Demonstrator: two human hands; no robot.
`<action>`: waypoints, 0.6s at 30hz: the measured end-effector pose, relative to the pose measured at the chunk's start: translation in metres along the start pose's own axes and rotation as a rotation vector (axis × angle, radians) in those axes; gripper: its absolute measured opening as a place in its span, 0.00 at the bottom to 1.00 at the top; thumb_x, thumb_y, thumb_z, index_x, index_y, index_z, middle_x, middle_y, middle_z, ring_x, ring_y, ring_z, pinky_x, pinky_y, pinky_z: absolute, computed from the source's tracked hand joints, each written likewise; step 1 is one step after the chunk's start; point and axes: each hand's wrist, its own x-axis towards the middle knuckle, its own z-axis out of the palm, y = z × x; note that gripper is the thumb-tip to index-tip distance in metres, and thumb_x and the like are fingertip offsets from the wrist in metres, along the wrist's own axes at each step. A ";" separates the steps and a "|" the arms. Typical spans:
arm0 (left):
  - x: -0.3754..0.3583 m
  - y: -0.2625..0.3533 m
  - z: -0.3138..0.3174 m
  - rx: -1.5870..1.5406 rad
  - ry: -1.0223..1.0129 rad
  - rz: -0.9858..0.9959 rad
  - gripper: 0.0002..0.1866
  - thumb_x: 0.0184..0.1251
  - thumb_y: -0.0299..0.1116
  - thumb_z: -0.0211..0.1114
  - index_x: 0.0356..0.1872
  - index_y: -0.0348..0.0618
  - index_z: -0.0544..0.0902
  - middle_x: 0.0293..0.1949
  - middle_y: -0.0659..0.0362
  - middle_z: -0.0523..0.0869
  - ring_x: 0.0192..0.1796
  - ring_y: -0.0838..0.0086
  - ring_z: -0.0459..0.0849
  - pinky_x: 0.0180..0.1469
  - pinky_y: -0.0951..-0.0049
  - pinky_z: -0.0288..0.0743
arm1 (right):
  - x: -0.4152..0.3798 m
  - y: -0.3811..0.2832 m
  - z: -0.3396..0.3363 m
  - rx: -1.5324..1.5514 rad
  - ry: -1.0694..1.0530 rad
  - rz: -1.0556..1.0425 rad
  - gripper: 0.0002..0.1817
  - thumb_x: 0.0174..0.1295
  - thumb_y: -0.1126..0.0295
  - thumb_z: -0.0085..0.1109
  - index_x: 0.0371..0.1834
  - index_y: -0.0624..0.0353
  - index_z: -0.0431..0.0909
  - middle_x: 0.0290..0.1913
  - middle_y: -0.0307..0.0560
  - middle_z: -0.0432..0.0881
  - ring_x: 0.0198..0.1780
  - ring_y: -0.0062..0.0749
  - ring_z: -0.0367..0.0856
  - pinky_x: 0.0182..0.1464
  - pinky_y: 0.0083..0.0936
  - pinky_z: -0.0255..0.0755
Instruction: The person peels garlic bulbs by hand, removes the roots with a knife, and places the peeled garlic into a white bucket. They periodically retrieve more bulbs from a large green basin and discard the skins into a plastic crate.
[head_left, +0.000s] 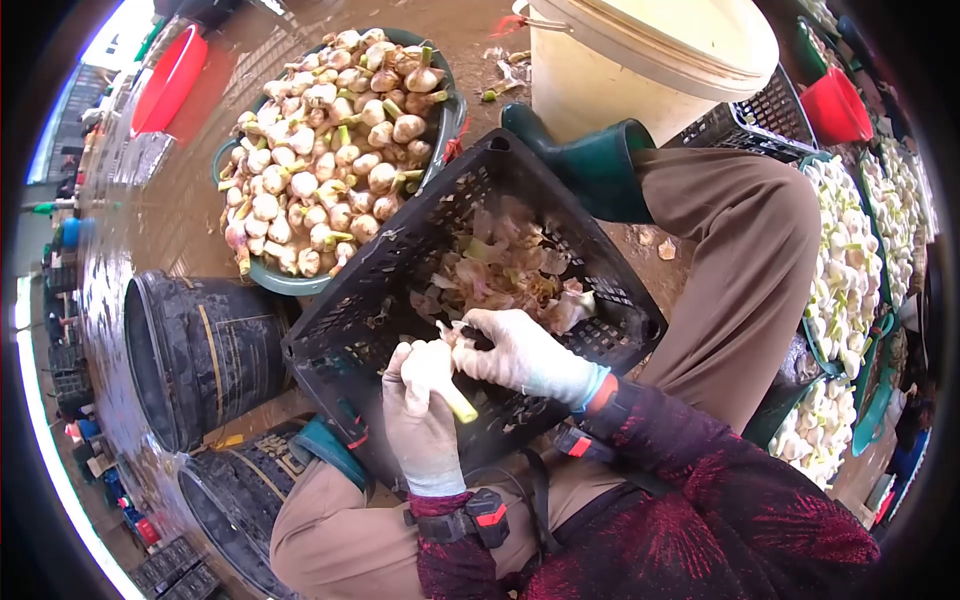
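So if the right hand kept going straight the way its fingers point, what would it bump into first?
Most likely the pale garlic bulb, with the left hand that holds it right behind. The right hand's fingertips look almost against it, though depth is hard to judge.

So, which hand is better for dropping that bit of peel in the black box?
Probably the right hand: it seems to pinch the peel near the scraps, while the left hand holds the garlic.

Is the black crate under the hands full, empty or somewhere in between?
Partly filled: loose garlic peelings lie in the black crate, well below its rim, and some slatted floor shows beside them.
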 end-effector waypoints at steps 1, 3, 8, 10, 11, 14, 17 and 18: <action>-0.001 0.000 0.001 0.062 0.079 0.007 0.23 0.63 0.22 0.64 0.60 0.35 0.72 0.53 0.52 0.79 0.59 0.64 0.78 0.66 0.62 0.68 | -0.002 -0.004 0.001 -0.100 0.000 -0.033 0.15 0.61 0.64 0.64 0.42 0.65 0.79 0.30 0.57 0.81 0.33 0.37 0.82 0.38 0.32 0.75; -0.003 -0.005 0.002 0.133 0.104 0.041 0.23 0.63 0.23 0.64 0.59 0.35 0.72 0.53 0.53 0.79 0.58 0.64 0.78 0.66 0.63 0.68 | -0.006 -0.013 0.003 -0.197 0.001 -0.046 0.15 0.61 0.63 0.64 0.43 0.64 0.79 0.33 0.61 0.82 0.37 0.54 0.83 0.37 0.35 0.75; -0.007 -0.008 0.001 0.170 0.157 0.010 0.22 0.63 0.25 0.66 0.58 0.36 0.72 0.54 0.53 0.78 0.57 0.66 0.78 0.67 0.64 0.68 | -0.007 -0.014 0.011 -0.223 0.004 -0.046 0.14 0.58 0.66 0.64 0.41 0.64 0.79 0.29 0.60 0.81 0.33 0.54 0.82 0.34 0.38 0.74; -0.005 -0.010 -0.001 0.155 0.128 0.012 0.23 0.63 0.26 0.66 0.58 0.35 0.72 0.54 0.53 0.78 0.57 0.66 0.78 0.66 0.64 0.68 | -0.007 -0.006 0.018 -0.320 0.129 -0.063 0.14 0.56 0.65 0.65 0.38 0.65 0.78 0.27 0.61 0.80 0.31 0.55 0.81 0.34 0.37 0.74; -0.004 -0.011 -0.001 0.141 0.092 0.026 0.24 0.63 0.28 0.67 0.58 0.35 0.72 0.54 0.53 0.78 0.58 0.65 0.77 0.66 0.63 0.68 | -0.003 0.000 0.018 -0.386 0.145 -0.071 0.15 0.55 0.65 0.66 0.35 0.66 0.77 0.23 0.56 0.79 0.27 0.47 0.82 0.33 0.34 0.75; -0.002 -0.008 0.012 0.090 0.122 0.003 0.25 0.63 0.30 0.68 0.59 0.35 0.71 0.55 0.53 0.77 0.58 0.65 0.77 0.66 0.63 0.68 | 0.004 0.003 0.009 0.148 0.033 0.199 0.12 0.56 0.67 0.63 0.36 0.65 0.76 0.25 0.45 0.79 0.26 0.30 0.80 0.32 0.27 0.75; -0.001 -0.007 0.014 0.015 0.178 -0.032 0.24 0.65 0.31 0.67 0.60 0.35 0.72 0.53 0.52 0.79 0.57 0.63 0.78 0.66 0.59 0.68 | 0.005 -0.002 -0.001 0.541 -0.028 0.364 0.10 0.61 0.71 0.57 0.42 0.64 0.74 0.34 0.37 0.78 0.30 0.16 0.76 0.32 0.16 0.74; -0.001 -0.006 0.014 -0.037 0.214 -0.057 0.23 0.65 0.31 0.66 0.60 0.35 0.72 0.53 0.51 0.79 0.57 0.62 0.78 0.66 0.58 0.68 | 0.004 0.002 -0.002 0.509 -0.034 0.351 0.11 0.61 0.71 0.57 0.44 0.64 0.74 0.35 0.37 0.77 0.31 0.16 0.75 0.33 0.17 0.73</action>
